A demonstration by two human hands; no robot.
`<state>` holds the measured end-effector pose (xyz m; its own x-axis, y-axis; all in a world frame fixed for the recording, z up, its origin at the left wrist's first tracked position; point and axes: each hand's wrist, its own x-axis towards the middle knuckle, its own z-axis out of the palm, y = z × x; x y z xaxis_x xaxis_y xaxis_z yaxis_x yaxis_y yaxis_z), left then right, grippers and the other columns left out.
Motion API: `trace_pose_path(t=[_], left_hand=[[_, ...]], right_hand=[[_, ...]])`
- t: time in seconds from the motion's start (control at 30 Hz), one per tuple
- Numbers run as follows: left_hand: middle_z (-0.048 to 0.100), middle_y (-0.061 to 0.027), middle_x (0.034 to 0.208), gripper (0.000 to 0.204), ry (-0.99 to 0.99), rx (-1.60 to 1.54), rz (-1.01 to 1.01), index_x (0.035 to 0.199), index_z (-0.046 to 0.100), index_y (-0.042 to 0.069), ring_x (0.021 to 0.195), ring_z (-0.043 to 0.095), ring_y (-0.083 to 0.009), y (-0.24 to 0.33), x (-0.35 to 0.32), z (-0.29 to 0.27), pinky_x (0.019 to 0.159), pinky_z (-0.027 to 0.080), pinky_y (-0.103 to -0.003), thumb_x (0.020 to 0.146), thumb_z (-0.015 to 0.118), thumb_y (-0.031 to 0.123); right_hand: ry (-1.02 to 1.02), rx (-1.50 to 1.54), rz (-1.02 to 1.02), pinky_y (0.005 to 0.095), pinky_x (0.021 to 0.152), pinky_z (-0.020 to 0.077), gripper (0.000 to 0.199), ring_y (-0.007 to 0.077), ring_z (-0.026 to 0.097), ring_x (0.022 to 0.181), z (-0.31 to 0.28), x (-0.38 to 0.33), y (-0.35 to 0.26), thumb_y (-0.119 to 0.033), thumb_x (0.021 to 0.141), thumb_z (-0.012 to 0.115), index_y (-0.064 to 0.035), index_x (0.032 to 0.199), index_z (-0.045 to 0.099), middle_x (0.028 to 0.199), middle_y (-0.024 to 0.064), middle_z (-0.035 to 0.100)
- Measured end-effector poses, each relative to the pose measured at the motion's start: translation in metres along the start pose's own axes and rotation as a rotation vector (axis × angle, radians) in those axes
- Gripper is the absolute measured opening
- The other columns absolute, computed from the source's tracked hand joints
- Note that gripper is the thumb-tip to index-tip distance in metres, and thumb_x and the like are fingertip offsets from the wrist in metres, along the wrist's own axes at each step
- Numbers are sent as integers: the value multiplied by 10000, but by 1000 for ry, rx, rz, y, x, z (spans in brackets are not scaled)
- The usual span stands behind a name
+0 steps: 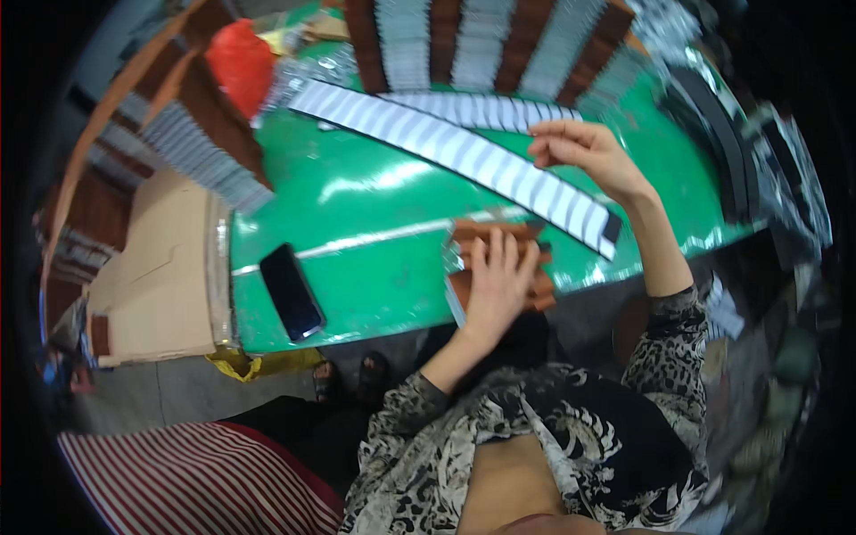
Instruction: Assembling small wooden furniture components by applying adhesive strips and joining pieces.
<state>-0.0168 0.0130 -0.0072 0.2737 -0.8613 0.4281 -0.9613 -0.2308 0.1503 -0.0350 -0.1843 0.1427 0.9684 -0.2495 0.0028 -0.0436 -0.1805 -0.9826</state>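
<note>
Near the front edge of the green worktop (383, 290), the brown pieces (540, 287) are covered by the left hand (501, 278), palm down, its fingers spread; whether its grip is clamped on them cannot be told. Over by the two striped strips, the right hand (588, 159) is held raised, its grip apart, with nothing seen in it.

Best handled, it would seem, with the pieces kept square under light, even pressure, and the near edge watched so that none is pushed off. The strips are better lifted singly.

Now the count: one near strip (455, 158), one far strip (499, 112), one dark phone (292, 292), one red bag (241, 67). The brown pieces are too covered to be counted; the banded stacks (444, 45) behind are too tightly crowded.
</note>
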Motion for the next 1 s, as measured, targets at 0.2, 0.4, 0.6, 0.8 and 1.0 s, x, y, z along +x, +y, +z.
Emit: trace_pose_path(t=[0.2, 0.4, 0.6, 0.8, 1.0], left_hand=[[515, -166, 1175, 522, 14, -23, 14, 1234, 516, 130, 1189, 430, -349, 2, 12, 9, 952, 285, -573, 753, 667, 267], [517, -159, 1190, 541, -45, 13, 31, 1259, 502, 143, 1190, 434, -351, 6, 4, 10, 954, 278, -571, 759, 668, 269], [514, -159, 1214, 565, -95, 1, 30, 1282, 487, 147, 1186, 438, -359, 3, 6, 5, 968, 264, -569, 764, 668, 285], [511, -155, 1229, 578, -117, 1, 43, 1280, 486, 119, 1181, 448, -345, -7, 15, 3, 963, 301, -542, 760, 676, 287], [503, -137, 1232, 501, -108, 11, 45, 1190, 551, 83, 1179, 449, -309, -10, 17, 4, 959, 307, -532, 741, 688, 256]], right_hand=[[228, -178, 262, 272, 790, 464, 246, 141, 569, 919, 28, -138, 90, -132, 800, 664, -23, 1016, 619, 977, 53, 617], [225, -754, -8, 422, 931, 438, 711, 320, 425, 1165, 81, -162, 132, -182, 598, 803, -171, 1228, 475, 1303, 89, 394], [254, -856, -155, 405, 853, 484, 670, 314, 465, 1133, 82, -158, 152, -96, 559, 797, -116, 1174, 531, 1283, 92, 415], [233, -813, -182, 389, 836, 489, 652, 297, 507, 1091, 77, -153, 154, -89, 550, 794, -102, 1154, 550, 1251, 87, 464], [184, -754, -162, 390, 865, 476, 660, 305, 516, 1091, 69, -147, 155, -102, 548, 800, -94, 1156, 543, 1254, 102, 477]])
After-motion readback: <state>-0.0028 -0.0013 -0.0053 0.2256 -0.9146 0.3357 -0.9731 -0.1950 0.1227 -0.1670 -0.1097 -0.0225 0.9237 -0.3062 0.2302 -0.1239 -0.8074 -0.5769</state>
